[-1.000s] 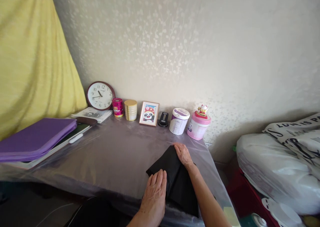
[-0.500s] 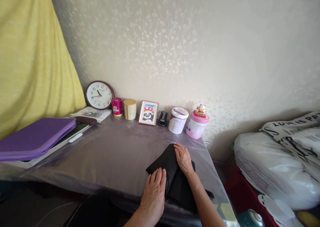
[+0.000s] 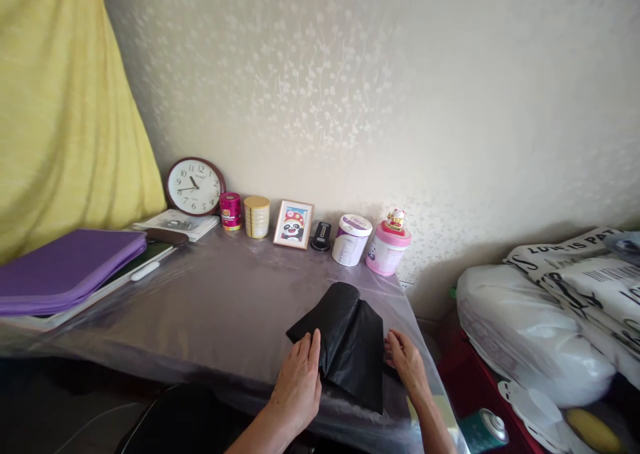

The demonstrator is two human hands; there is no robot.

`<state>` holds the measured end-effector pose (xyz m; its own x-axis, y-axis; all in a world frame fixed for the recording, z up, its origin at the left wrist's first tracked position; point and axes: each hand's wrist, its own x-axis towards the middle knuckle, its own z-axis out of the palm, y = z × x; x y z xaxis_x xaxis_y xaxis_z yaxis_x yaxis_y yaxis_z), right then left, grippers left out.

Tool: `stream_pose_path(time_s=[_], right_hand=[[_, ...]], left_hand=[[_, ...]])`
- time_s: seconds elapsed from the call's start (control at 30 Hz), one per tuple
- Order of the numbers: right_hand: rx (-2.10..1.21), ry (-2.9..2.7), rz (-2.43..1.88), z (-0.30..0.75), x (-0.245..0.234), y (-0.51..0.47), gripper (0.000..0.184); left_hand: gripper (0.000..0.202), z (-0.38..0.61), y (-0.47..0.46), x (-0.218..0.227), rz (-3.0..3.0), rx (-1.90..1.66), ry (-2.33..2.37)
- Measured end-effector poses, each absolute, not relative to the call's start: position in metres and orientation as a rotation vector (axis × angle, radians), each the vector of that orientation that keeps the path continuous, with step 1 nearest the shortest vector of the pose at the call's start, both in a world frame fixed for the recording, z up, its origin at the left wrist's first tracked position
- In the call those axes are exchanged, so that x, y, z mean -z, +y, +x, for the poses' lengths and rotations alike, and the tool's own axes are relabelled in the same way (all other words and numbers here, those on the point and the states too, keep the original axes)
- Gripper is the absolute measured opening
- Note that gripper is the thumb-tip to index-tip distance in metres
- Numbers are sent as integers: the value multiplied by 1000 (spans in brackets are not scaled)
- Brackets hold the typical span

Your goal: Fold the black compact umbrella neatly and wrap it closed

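Note:
A black folded piece of thin, soft material (image 3: 345, 347), like cloth or a bag, lies near the table's front right edge, one fold standing up in a rounded ridge. On its left side rests my left hand (image 3: 299, 377), open, fingers stretched out together and pressing on it. My right hand (image 3: 407, 361) is just right of its right edge, fingers curled closed. A dark strip shows beneath those fingers; what they grip, if anything, is mostly hidden.
Along the wall stand a clock (image 3: 195, 187), a pink can (image 3: 231, 211), a yellow tin (image 3: 257, 218), a panda picture (image 3: 293, 225) and two tubs (image 3: 351, 241). Purple folders (image 3: 70, 267) lie left. Bags (image 3: 525, 334) and a spray can (image 3: 485, 429) are beyond the right edge.
My right hand has left the top of the black material and moved right and down beside its edge. The material's right flap is now exposed. My left hand stays on it.

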<state>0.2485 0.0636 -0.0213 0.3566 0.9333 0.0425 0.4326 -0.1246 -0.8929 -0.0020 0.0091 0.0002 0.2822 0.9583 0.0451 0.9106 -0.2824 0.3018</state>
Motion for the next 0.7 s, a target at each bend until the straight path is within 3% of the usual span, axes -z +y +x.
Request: stream_pose_path(time_s=[0.23,0.5,0.7], right_hand=[[-939,-1107,-1635,230,10,52,49],[-921,-1151,-1492,206,-4,52,42],[-999,-1113,-1369,195,-28,50,47]], left_hand=[[70,-1,11,3,2338,-365,1753],[72,0,9,-4,2335,-300,1771],[74,2,8,-9,2340,-215,1768]])
